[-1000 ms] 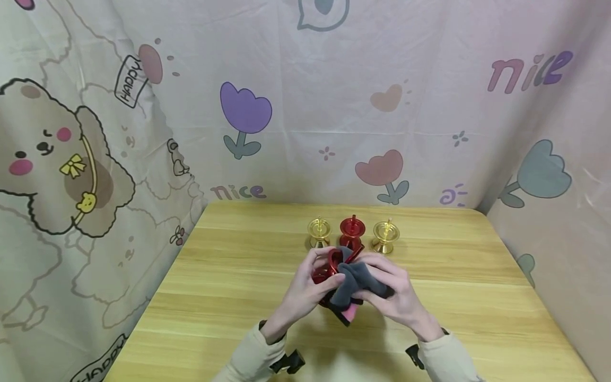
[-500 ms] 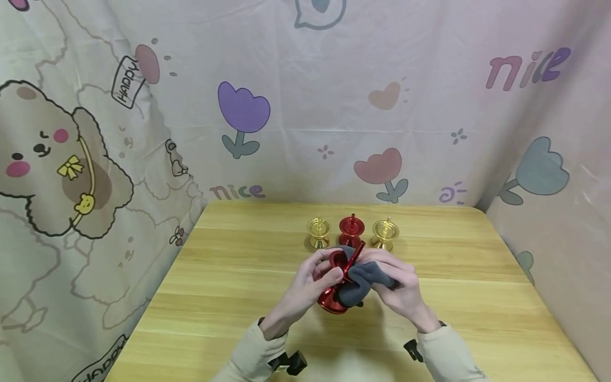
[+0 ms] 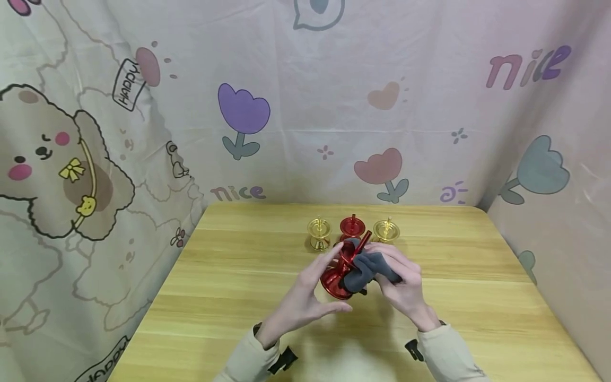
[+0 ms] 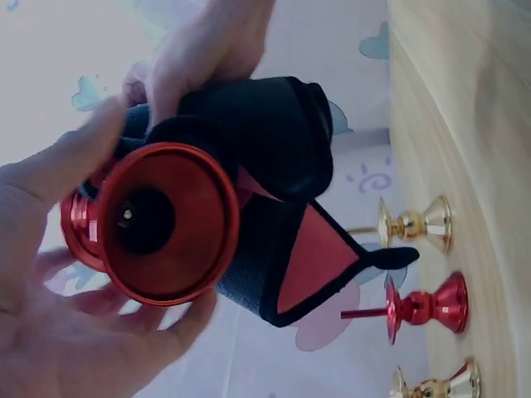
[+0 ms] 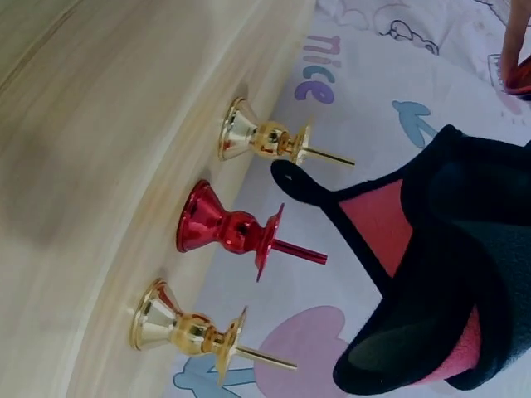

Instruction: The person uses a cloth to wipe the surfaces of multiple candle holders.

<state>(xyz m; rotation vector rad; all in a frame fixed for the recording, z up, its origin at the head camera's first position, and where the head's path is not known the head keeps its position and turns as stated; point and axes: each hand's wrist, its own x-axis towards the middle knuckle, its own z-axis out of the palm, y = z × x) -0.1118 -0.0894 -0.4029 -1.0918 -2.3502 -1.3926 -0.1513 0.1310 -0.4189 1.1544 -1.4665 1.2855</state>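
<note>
A shiny red candle holder (image 3: 335, 286) is held tilted above the table, its hollow round base (image 4: 203, 224) facing the left wrist camera. Wrapped partly around it is a dark grey cloth (image 3: 365, 270) with black edging, a hanging loop and a pink side (image 5: 377, 224). My right hand (image 3: 403, 281) pinches the cloth from the right, pressing it against the holder's dish and spike. My left hand (image 3: 303, 297) is spread around the holder's left side, thumb apart from it, fingertips near the dish. Whether those fingertips touch it I cannot tell.
Behind my hands, a gold candle holder (image 3: 319, 229), a red candle holder (image 3: 352, 227) and another gold candle holder (image 3: 385, 231) stand upright in a row on the wooden table (image 3: 229, 286). A patterned curtain (image 3: 305, 159) hangs behind and at both sides.
My left thumb has come off the red candle holder and the left hand has spread. The holder and cloth have moved slightly away and turned; the cloth's pink corner no longer shows in the head view.
</note>
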